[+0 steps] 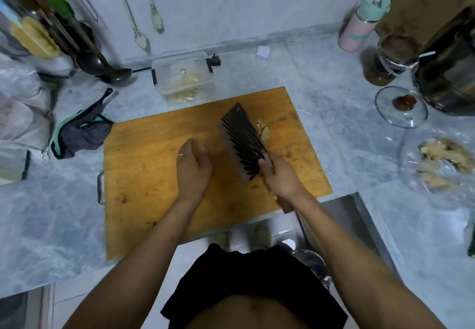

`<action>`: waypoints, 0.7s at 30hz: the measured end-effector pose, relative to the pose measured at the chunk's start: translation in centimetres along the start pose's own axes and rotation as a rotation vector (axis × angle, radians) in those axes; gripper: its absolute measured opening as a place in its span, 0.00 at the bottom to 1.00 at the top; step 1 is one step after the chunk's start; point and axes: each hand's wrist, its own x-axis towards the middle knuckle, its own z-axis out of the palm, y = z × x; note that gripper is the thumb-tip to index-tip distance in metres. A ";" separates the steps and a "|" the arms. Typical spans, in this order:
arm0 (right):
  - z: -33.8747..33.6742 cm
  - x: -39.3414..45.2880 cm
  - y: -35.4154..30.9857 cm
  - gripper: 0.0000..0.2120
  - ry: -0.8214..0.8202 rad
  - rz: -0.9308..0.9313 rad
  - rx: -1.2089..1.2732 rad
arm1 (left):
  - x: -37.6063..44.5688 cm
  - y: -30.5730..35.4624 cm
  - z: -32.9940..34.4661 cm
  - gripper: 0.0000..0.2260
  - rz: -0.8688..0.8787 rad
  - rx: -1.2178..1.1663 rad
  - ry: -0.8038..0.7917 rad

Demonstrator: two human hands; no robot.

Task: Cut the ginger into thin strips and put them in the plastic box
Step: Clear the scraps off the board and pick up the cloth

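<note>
**Cleaver over ginger on the chopping board**

A pale blue marbled worktop (pixel 321 76) runs along a grey wall, and a wooden chopping board (pixel 154 174) lies across its front edge, its near side overhanging toward the person. On the board, toward its far right corner, a small pile of cut ginger (pixel 264 129) sits against the right face of a dark ribbed cleaver (pixel 243 139), whose blade stands tilted, tip pointing to the back of the worktop. The right hand (pixel 279 177) grips the cleaver's handle, fingers curled round it. The left hand (pixel 192 166) is just beside the blade on its left, fingers straight and relaxed, palm turned toward the blade, holding nothing; whether it touches the board cannot be told.

Just beyond the board's far edge stands the clear plastic box (pixel 183 78), lid off, with pale ginger pieces inside. At the worktop's right edge, whole ginger roots (pixel 447 160) lie in a clear plastic bag. Behind them rest a glass lid (pixel 401 106), a dark jar (pixel 390 58), a pink and green bottle (pixel 362 22) and a metal pot (pixel 449 76). Off the board's left edge lies a crumpled grey and green cloth (pixel 82 133), with black ladles (pixel 102 66) near the back left corner.
</note>
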 end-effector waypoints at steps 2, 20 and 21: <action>-2.2 -0.2 0.9 0.11 0.008 -0.016 -0.029 | 0.1 0.9 0.9 0.20 -0.014 -0.015 0.007; -8.3 4.2 1.8 0.15 0.085 -0.093 -0.792 | -2.0 2.1 8.7 0.30 -0.299 0.405 -0.093; -7.4 3.5 2.1 0.14 0.052 -0.120 -0.782 | -2.1 2.2 9.0 0.30 -0.298 0.395 -0.076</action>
